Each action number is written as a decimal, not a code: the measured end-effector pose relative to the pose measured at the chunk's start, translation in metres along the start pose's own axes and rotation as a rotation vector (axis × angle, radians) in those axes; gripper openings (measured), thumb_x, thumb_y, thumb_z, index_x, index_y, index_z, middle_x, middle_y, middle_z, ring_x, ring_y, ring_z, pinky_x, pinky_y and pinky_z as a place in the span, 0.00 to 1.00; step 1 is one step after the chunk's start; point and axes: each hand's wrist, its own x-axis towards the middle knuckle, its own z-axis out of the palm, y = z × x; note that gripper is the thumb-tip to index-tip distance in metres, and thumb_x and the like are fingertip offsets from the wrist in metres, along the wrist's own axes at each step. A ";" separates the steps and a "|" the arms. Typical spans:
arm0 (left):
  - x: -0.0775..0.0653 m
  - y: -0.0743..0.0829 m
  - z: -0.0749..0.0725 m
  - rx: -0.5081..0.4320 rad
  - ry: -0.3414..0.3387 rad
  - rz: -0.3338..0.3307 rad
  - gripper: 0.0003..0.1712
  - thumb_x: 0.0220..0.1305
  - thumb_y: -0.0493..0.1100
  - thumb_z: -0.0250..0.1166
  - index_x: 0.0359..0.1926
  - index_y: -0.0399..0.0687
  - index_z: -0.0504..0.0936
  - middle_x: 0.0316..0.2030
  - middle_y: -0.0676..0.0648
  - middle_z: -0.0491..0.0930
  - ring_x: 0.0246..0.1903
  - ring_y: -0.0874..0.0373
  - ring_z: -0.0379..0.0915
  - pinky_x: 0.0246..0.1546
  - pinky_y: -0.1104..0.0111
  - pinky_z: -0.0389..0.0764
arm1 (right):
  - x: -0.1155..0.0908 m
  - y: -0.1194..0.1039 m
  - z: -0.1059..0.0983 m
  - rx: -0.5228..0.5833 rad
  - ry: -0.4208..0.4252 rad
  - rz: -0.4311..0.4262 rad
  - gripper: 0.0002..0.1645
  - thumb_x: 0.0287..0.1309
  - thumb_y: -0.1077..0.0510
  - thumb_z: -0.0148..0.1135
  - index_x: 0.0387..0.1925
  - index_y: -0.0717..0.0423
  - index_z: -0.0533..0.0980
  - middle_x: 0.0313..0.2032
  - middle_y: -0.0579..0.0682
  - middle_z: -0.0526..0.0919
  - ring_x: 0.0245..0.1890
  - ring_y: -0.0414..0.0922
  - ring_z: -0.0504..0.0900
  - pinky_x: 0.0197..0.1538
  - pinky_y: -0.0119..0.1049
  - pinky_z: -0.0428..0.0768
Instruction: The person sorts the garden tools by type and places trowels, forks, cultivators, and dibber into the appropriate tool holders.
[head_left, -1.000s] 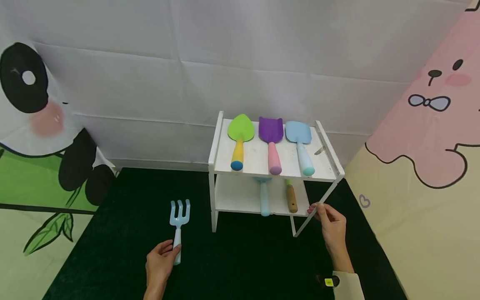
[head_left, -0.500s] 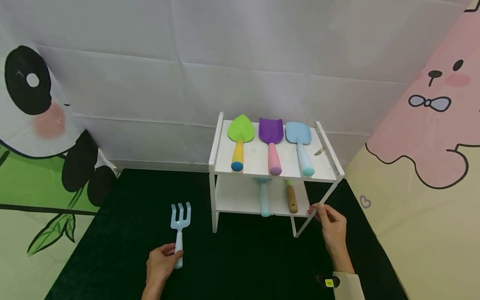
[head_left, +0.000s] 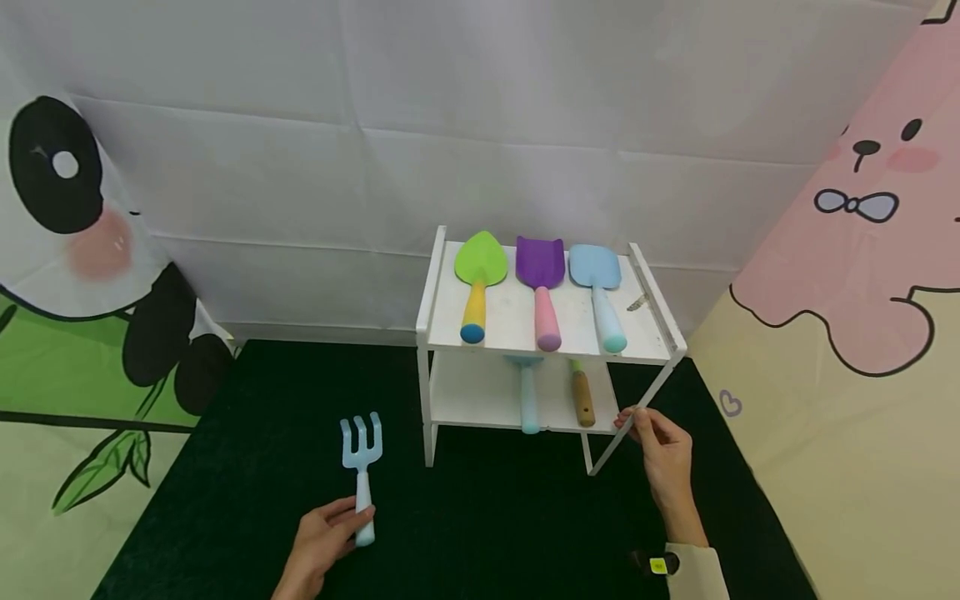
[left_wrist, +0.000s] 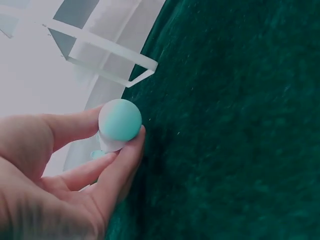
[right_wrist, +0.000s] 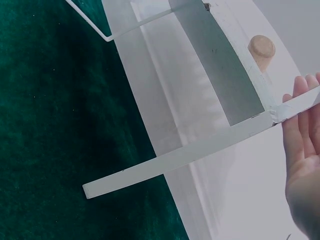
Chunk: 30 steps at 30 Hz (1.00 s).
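My left hand (head_left: 322,537) pinches the handle of a light blue garden hand fork (head_left: 363,467) between thumb and fingers, tines pointing away, left of a small white two-tier rack (head_left: 495,329). In the left wrist view, the handle's round turquoise end (left_wrist: 121,120) faces the camera. At the rack's front right leg (head_left: 651,392), my right hand (head_left: 666,458) holds on with its thumb and fingers. A green trowel (head_left: 482,258) with yellow handle, a purple shovel (head_left: 540,262) with pink handle and a light blue shovel (head_left: 596,267) lie side by side on the upper shelf.
On the lower shelf, a light blue handle (head_left: 529,400) and a wooden handle (head_left: 582,398) jut forward, their heads mostly hidden by the upper shelf. Dark green cloth (head_left: 480,525) covers the surface. A white sheet (head_left: 300,183) hangs behind, with cartoon-printed panels at both sides.
My left hand has shifted slightly toward me and to the right with the fork. The right hand keeps its place on the rack leg, and the tools on the shelves have not moved.
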 end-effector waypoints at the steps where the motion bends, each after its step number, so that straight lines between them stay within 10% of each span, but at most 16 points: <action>1: -0.001 -0.001 0.000 -0.009 0.000 0.001 0.44 0.64 0.45 0.72 0.71 0.28 0.62 0.59 0.26 0.73 0.57 0.33 0.75 0.52 0.48 0.82 | 0.000 0.000 0.000 0.004 -0.005 0.000 0.16 0.78 0.66 0.49 0.45 0.78 0.78 0.40 0.45 0.88 0.42 0.39 0.88 0.53 0.29 0.83; 30: -0.040 -0.011 0.024 -0.087 0.122 0.046 0.44 0.55 0.46 0.79 0.69 0.36 0.72 0.61 0.29 0.76 0.54 0.37 0.79 0.48 0.49 0.84 | 0.001 0.000 0.001 0.009 0.019 0.000 0.16 0.78 0.66 0.50 0.44 0.79 0.78 0.38 0.46 0.88 0.41 0.40 0.88 0.52 0.29 0.83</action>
